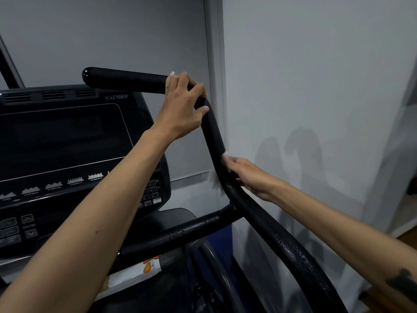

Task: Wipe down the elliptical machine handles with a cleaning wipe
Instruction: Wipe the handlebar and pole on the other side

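Handle [214, 132] between both hands

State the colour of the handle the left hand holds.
Black, seen in the head view: handle, left hand.

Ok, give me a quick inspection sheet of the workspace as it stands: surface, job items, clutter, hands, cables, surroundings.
Surface: black handle of the elliptical, matte on the upper part, beaded with droplets on the lower run and on the crossbar.
Job's things: pale wipe, blurred, against the handle beside the right hand.
Clutter: orange-and-white packet below the console.
Hands: left hand grips the handle's bend; right hand lies along the handle at the wipe; its grip is hidden.
Cables: nothing seen.
Surroundings: dark Cybex console on the left, grey wall on the right with hand shadows, wood floor at the far right edge.
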